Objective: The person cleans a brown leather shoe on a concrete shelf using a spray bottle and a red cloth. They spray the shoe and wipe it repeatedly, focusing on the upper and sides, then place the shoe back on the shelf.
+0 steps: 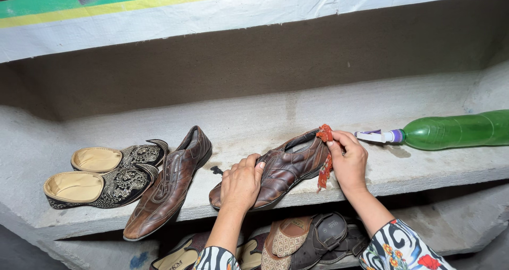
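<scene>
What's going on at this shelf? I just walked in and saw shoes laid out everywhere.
A person is working on a brown leather shoe on a concrete shelf. The left hand steadies its toe end, while the right hand presses a red rag against the heel. A green spray bottle lies on its side to the right. The matching brown shoe and a pair of black embroidered slippers sit to the left. More footwear is on the shelf below.

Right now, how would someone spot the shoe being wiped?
On the grey concrete shelf, two brown leather shoes lie. It is the right-hand shoe, left of the green bottle. Only it has a hand on its toe and a red rag at its heel.
</scene>
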